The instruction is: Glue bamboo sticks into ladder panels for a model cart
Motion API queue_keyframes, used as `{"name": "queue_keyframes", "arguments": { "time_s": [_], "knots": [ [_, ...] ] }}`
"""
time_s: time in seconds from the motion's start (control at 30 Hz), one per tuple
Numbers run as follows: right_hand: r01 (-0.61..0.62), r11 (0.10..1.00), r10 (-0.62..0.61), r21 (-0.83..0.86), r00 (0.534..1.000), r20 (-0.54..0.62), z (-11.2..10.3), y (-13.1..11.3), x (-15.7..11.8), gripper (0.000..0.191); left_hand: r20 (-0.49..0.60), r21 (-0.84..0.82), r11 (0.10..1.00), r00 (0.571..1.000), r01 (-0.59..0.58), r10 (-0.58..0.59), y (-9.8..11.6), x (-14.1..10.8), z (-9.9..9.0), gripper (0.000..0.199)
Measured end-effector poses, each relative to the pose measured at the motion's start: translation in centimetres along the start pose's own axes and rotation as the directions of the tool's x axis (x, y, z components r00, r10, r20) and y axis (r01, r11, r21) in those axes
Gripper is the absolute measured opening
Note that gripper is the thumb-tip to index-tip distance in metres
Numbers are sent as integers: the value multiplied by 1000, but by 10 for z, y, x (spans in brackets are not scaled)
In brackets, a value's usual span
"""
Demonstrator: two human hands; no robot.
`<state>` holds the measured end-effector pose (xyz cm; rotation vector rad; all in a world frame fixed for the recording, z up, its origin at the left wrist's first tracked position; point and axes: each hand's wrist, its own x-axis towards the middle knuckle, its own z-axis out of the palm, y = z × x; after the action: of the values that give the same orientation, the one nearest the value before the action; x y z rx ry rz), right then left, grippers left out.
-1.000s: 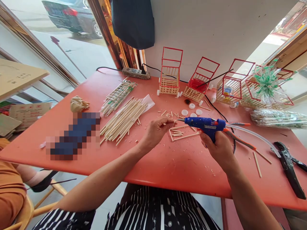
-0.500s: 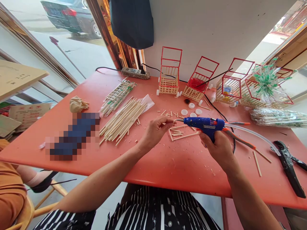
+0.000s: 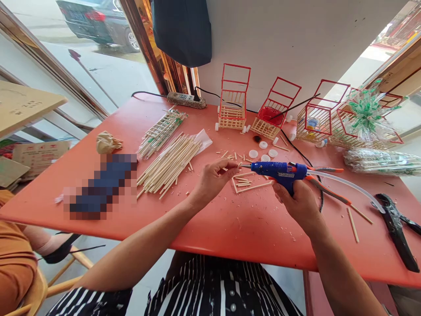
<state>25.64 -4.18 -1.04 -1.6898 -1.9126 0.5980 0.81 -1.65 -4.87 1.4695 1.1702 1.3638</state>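
Observation:
My right hand [image 3: 302, 199] is wrapped round the handle of a blue hot glue gun [image 3: 271, 168], whose nozzle points left. At the nozzle tip, my left hand [image 3: 215, 177] pinches a short piece of wooden stick [image 3: 240, 165], mostly covered by the fingers. Below the nozzle, a small frame of sticks [image 3: 255, 189] lies on the table with several short stick pieces [image 3: 243, 180] inside it. A clear glue stick [image 3: 348, 180] trails from the back of the gun. Orange-handled pliers [image 3: 332, 192] lie partly behind the gun and my right hand.
On the red table [image 3: 230, 237] lie a pile of wooden sticks [image 3: 171, 164], white discs [image 3: 253, 154] and a black cutter-like tool [image 3: 396, 232]. Small stick carts [image 3: 232, 114] with red frames stand along the wall beside a power strip [image 3: 186, 100]. Another person's arm [image 3: 39, 241] shows at left.
Both hands hold almost the same position, with the glue gun's nozzle still at the piece in my left fingers. The whole view has shifted very slightly.

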Motion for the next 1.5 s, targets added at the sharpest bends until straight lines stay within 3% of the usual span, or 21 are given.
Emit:
{"name": "queue_keyframes", "arguments": {
  "time_s": [0.2,0.33,0.43,0.53,0.67,0.8,1.27,1.5],
  "knots": [
    [-11,977,11,211,1000,-1,4,6,-3,46,8,-81,995,998,56,-56,0,1,-1,14],
    [-9,969,13,247,1000,-15,5,7,-2,48,-21,-305,946,992,112,-124,0,5,-7,18],
    [-4,977,5,214,1000,-2,6,5,-1,49,32,-545,805,965,235,-261,2,9,-12,31],
    [10,985,-13,170,1000,17,7,2,-1,49,145,-684,640,926,349,-350,4,12,-14,39],
    [42,990,-46,132,999,23,9,-2,-3,47,268,-751,486,879,447,-394,8,13,-13,38],
    [46,993,-49,111,998,27,11,-5,-3,45,312,-772,410,852,485,-420,9,12,-11,29],
    [17,999,-18,29,999,39,11,-7,-3,47,327,-761,378,815,527,-478,9,11,-7,21],
    [40,999,-40,-5,999,10,11,-6,-3,50,325,-764,394,833,511,-448,8,10,-5,29]
  ]
}}
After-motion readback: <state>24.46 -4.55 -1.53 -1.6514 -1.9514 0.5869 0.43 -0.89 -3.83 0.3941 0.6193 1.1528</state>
